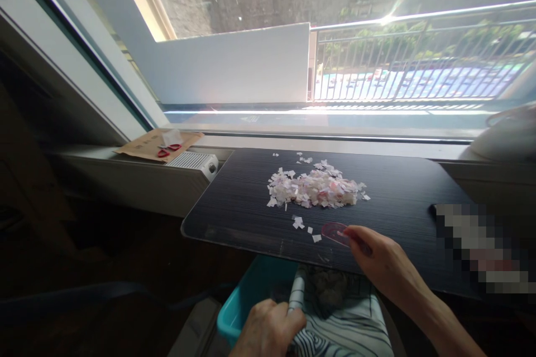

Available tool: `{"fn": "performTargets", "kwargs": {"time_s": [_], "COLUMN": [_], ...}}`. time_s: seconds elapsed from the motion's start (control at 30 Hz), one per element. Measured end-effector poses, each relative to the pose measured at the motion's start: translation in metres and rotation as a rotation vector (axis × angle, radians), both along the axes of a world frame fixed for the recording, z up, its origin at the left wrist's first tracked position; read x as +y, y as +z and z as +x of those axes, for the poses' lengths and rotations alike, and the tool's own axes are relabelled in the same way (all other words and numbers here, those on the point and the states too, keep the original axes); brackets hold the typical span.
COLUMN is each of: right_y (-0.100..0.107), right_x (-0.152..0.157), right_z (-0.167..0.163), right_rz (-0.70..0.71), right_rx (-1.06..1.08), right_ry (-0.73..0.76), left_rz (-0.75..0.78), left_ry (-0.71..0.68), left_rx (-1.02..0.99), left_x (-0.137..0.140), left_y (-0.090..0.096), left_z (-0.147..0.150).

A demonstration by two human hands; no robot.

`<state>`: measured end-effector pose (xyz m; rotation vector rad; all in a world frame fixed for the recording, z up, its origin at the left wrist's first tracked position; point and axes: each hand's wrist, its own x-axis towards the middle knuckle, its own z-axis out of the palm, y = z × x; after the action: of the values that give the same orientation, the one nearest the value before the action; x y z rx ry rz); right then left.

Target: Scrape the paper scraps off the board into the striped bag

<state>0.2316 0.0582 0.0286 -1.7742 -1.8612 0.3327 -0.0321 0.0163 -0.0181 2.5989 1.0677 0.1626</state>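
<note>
Right fingers (358, 235) pinch the pink tool (332, 232), seemingly light and stiff, suitably by its near end; left fingers (296, 321) clutch cloth (352, 321). Flimsy-looking scraps (320, 187) lie beyond both.

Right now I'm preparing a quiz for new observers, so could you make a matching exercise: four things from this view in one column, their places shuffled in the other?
Things:
1. red-handled scissors
2. small paper scraps
3. teal basin
4. pink translucent implement

Places:
A. held in the right hand
B. mostly heaped on the dark tabletop
C. beside the striped fabric, below the tabletop's near edge
D. on the brown paper packet

Right pairs: 1-D, 2-B, 3-C, 4-A.
</note>
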Motion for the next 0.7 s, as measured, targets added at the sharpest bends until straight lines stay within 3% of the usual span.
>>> {"fn": "performTargets", "kwargs": {"time_s": [0.27,0.4,0.7], "right_y": [-0.005,-0.002,0.0], "right_x": [0.003,0.002,-0.002], "right_z": [0.004,0.01,0.013], "right_rz": [-0.004,0.036,0.096], "right_rx": [-0.021,-0.129,-0.137], "right_ry": [0.068,-0.025,-0.062], "left_rz": [-0.008,-0.021,-0.048], "left_ry": [0.018,0.013,0.02], "left_rx": [0.035,0.031,0.077], "left_x": [0.0,-0.001,0.0], "left_y": [0.003,0.006,0.004], "left_z": [0.001,0.0,0.003]}}
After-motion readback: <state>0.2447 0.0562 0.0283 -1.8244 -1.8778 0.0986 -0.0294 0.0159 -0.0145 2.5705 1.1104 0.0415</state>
